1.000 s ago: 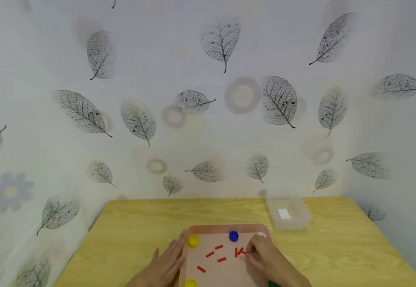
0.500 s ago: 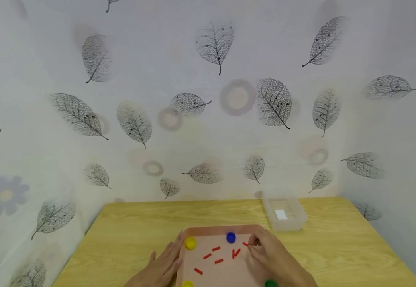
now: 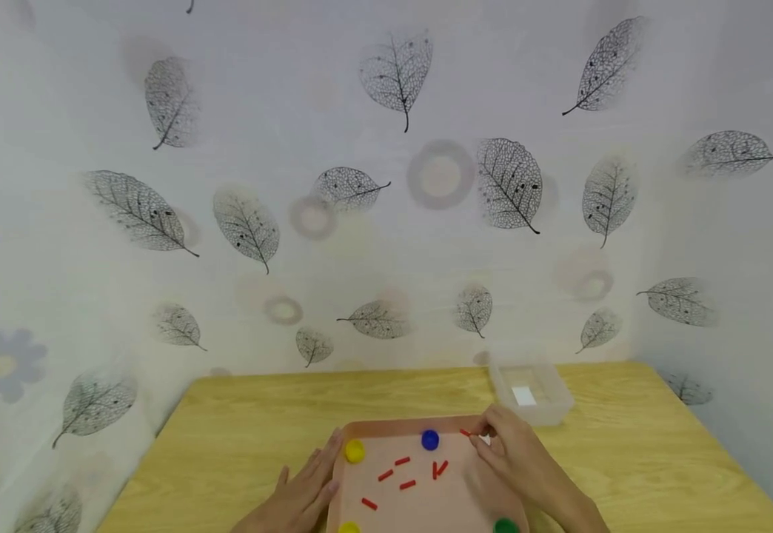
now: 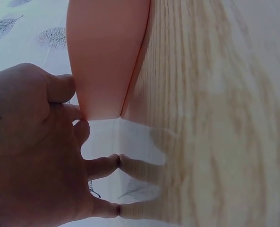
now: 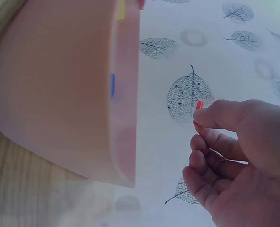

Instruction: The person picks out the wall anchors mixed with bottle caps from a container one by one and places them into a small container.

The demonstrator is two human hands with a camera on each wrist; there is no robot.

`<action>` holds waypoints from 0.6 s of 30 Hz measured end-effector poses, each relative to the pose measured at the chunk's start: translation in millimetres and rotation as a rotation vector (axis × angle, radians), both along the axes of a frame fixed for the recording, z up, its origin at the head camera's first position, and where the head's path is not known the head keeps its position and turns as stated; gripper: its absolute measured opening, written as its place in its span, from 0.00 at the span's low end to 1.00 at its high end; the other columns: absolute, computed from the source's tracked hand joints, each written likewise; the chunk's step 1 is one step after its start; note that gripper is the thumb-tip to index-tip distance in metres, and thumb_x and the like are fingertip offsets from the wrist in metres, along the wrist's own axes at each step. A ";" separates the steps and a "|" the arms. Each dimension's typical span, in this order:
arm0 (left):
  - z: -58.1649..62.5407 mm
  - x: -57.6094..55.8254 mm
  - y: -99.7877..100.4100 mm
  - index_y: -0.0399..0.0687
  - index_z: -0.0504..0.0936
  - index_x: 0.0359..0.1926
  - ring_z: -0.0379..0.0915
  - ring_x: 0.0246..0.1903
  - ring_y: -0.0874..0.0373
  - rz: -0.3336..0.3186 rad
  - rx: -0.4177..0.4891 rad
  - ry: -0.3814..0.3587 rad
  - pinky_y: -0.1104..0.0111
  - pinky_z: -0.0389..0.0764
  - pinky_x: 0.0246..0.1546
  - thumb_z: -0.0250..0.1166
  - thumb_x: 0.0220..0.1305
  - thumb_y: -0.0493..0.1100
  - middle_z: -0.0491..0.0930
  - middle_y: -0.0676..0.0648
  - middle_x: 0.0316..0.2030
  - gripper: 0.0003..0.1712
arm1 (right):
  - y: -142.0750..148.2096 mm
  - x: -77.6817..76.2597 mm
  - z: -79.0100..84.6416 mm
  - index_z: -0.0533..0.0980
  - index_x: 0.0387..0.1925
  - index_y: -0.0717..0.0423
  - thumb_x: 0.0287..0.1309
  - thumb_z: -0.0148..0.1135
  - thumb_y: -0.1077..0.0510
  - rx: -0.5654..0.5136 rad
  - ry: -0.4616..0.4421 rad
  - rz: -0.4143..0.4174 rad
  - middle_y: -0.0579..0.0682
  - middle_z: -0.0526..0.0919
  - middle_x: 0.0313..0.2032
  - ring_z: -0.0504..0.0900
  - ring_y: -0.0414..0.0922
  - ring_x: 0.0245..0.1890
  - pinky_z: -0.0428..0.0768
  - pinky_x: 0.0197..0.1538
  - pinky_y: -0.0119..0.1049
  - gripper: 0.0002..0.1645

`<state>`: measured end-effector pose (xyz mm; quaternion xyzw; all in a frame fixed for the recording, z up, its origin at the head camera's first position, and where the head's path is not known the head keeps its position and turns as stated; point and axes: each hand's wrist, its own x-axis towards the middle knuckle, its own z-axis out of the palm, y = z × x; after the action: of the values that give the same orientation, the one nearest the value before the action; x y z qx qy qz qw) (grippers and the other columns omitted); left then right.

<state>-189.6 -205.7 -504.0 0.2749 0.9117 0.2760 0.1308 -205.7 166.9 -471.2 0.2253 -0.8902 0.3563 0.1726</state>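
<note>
My right hand (image 3: 512,453) pinches a red stick (image 3: 466,432) between thumb and forefinger, the other fingers curled in, and holds it over the tray (image 3: 426,511) by its far right corner. A white cap (image 3: 485,440) sits in that corner, mostly hidden by my fingers, and I can't tell whether the stick touches it. My left hand (image 3: 303,490) holds nothing; its fingers lie nearly straight against the outside of the tray's left wall.

As I judge it, the sorting out is far from over: one stick is up off the tray's floor, and six others lie loose on it. Four are scattered over the tray's left and middle, such as the nearest stick (image 3: 369,504); two more, like the slanted stick (image 3: 443,468), lie close together toward its right.

The other caps stand apart from the loose sticks: yellow (image 3: 355,451) in the tray's far left corner, another yellow (image 3: 349,528) nearer along its left side, blue (image 3: 429,440) by its far wall, green (image 3: 505,525) along its right. Whether any cap holds anything, I can't tell
</note>
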 end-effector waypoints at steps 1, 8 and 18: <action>-0.9 2.0 -3.2 0.59 0.31 0.75 0.41 0.68 0.32 -0.024 0.002 0.032 0.21 0.38 0.45 0.40 0.73 0.61 0.31 0.52 0.74 0.40 | -0.4 -0.5 1.7 0.73 0.30 0.45 0.54 0.67 0.63 0.002 0.014 -0.001 0.34 0.72 0.28 0.71 0.33 0.28 0.76 0.30 0.30 0.11; -4.3 11.6 -19.4 0.49 0.38 0.75 0.42 0.68 0.33 -0.178 -0.037 0.303 0.22 0.50 0.42 0.56 0.61 0.67 0.33 0.41 0.74 0.55 | 0.1 -1.0 10.5 0.74 0.32 0.43 0.52 0.69 0.64 0.014 0.062 -0.030 0.32 0.71 0.29 0.71 0.31 0.31 0.75 0.33 0.28 0.14; -3.0 0.8 -6.7 0.48 0.32 0.74 0.38 0.68 0.31 -0.127 0.002 0.105 0.20 0.40 0.43 0.52 0.68 0.61 0.29 0.44 0.74 0.50 | 23.0 -15.9 26.4 0.74 0.30 0.46 0.52 0.69 0.66 0.029 0.203 -0.083 0.35 0.72 0.30 0.71 0.32 0.31 0.76 0.33 0.30 0.13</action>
<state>-188.9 -212.4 -507.1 0.3463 0.8977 0.2534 0.0997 -221.6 189.8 -444.8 0.2256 -0.8818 0.3114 0.2731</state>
